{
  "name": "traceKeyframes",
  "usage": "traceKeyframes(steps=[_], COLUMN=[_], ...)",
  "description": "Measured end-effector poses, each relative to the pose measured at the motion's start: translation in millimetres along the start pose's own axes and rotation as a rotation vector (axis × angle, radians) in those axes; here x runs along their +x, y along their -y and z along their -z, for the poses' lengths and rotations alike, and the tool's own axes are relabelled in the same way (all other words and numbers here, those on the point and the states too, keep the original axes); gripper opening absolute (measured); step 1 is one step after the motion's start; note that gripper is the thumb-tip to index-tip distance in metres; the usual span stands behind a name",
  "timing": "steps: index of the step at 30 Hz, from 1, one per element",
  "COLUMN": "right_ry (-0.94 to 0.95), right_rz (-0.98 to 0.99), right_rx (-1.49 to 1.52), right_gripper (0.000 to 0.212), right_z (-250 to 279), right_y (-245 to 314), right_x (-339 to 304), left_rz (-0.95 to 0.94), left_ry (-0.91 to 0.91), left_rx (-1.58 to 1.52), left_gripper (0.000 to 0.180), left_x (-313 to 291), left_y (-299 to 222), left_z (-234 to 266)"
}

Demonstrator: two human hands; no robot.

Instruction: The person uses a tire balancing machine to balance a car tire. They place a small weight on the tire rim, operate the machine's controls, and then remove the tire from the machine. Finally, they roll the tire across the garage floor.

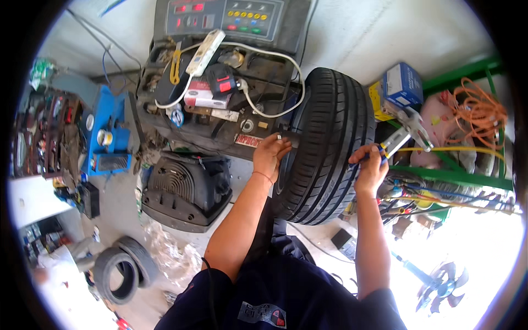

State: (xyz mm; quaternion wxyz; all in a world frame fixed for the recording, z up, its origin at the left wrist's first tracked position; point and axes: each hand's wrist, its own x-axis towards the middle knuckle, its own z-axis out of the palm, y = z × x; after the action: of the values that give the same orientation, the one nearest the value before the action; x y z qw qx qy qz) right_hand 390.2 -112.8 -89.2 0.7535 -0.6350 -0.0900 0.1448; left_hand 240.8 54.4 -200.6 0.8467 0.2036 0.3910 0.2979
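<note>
A black tyre [335, 148] stands upright on the side of a wheel balancing machine [220, 129], between my two hands. My left hand [271, 157] is at the tyre's left side, close to the machine's edge. Its fingers are pinched together, with a tiny pale piece at the tips that is too small to name. To the right of the tread, my right hand [369, 170] is closed around the handles of wheel weight pliers [404, 135]. Their metal head points up and away to the right. Most of the wheel's rim is hidden by the tyre.
The machine's top carries a white power strip [205, 52], a yellow cutter [175, 65], a red-and-black battery [221, 81] and a small box [203, 94]. Right of the tyre stands a green rack [456, 175] with an orange hose [478, 110]. Old tyres [116, 275] lie lower left; a fan [443, 286] stands lower right.
</note>
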Motion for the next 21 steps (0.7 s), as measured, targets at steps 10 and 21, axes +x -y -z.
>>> traceKeyframes(steps=[10,21], right_ry=[0.076,0.05], right_rz=[0.01,0.025], right_rx=[-0.026,-0.093], right_gripper=[0.026,0.022], right_z=[-2.5,-4.2], right_y=[3.6,6.4], right_x=[-1.6,1.4], left_rz=[0.215,0.358], left_ry=[0.078,0.167], left_rx=[0.163,0.184], left_gripper=[0.02,0.022], left_x=[26.6,55.9], left_y=[14.9,30.0], left_z=[21.9,3.0])
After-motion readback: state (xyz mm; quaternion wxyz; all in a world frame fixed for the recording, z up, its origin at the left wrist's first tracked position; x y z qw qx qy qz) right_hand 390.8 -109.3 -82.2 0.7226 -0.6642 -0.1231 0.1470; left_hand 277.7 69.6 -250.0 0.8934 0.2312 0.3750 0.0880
